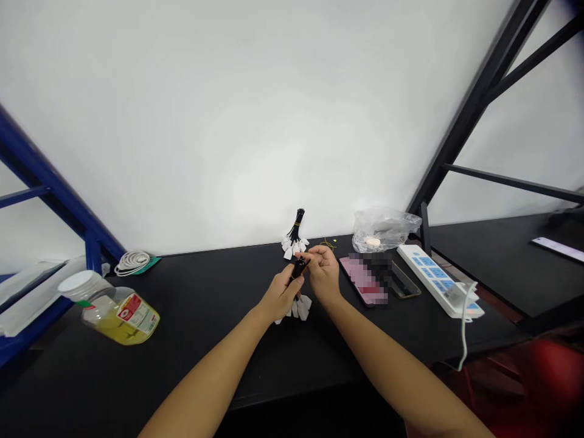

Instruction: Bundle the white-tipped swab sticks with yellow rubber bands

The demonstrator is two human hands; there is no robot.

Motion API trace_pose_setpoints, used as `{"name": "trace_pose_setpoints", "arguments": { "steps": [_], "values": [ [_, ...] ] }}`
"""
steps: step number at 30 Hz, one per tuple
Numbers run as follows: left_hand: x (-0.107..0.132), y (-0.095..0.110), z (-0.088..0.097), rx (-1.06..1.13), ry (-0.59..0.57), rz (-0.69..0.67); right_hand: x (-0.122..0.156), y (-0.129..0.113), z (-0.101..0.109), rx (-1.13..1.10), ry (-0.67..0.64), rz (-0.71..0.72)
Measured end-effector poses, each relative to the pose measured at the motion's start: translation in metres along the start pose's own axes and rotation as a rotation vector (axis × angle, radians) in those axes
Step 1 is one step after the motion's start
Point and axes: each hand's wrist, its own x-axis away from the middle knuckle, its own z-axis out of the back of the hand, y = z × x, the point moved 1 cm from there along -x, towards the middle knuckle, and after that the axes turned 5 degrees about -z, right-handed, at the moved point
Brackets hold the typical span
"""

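My left hand (283, 294) is closed around a bundle of black cords (298, 268), held upright over the black table. White tags (301, 308) fan out from the bundle's lower end below the hand. At the top of the cords, my right hand (325, 272) is closed in a pinch, with a thin yellow rubber band (308, 255) at its fingertips; the fingers partly hide it. Just behind the hands is a second bundle of black cords (297, 224), tied with a yellow band, its white tags (292, 245) spread on the table.
Loose yellow rubber bands (329, 244) lie behind my right hand. Rightward are a clear plastic bag (383, 228), a pink-screened phone (358, 277), a dark phone (405, 281) and a white power strip (433, 277). A jar (123, 316) and a coiled white cable (132, 261) are at left.
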Motion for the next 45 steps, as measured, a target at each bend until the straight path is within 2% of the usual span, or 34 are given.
{"name": "trace_pose_setpoints", "arguments": {
  "steps": [4,8,12,17,27,29,32,34,36,38,40,43,45],
  "values": [
    [-0.001,-0.001,0.0,0.105,0.038,0.002,0.0,-0.002,0.0,-0.07,-0.096,0.07],
    [0.0,0.003,0.003,-0.053,-0.063,0.015,-0.001,-0.012,0.002,-0.053,-0.175,0.128],
    [-0.001,0.004,0.006,-0.185,-0.102,0.008,-0.002,-0.017,0.007,0.08,-0.303,0.184],
    [-0.002,0.0,0.007,-0.211,-0.121,0.01,-0.004,-0.018,0.013,0.227,-0.421,0.191],
    [-0.002,0.014,0.007,-0.346,-0.147,0.026,-0.004,-0.026,0.012,0.058,-0.514,0.156],
    [-0.003,0.015,0.008,-0.332,-0.158,0.033,-0.002,-0.03,0.012,0.122,-0.518,0.2],
    [-0.005,0.01,0.01,-0.238,-0.134,0.043,0.0,-0.039,0.013,0.396,-0.572,0.343],
    [-0.005,0.005,0.011,-0.15,-0.11,0.063,-0.004,-0.042,0.017,0.561,-0.525,0.448],
    [-0.004,0.0,0.011,-0.053,-0.079,0.076,-0.011,-0.04,0.023,0.606,-0.393,0.478],
    [-0.004,-0.003,0.011,0.054,-0.025,0.06,-0.019,-0.034,0.031,0.565,-0.284,0.413],
    [-0.004,-0.005,0.012,0.105,0.032,0.024,-0.025,-0.026,0.036,0.543,-0.229,0.342],
    [-0.005,-0.003,0.019,0.043,0.047,-0.008,-0.029,-0.016,0.037,0.569,-0.187,0.275],
    [-0.007,-0.001,0.026,-0.058,0.029,-0.036,-0.027,-0.014,0.033,0.593,-0.196,0.278]
  ]
}}
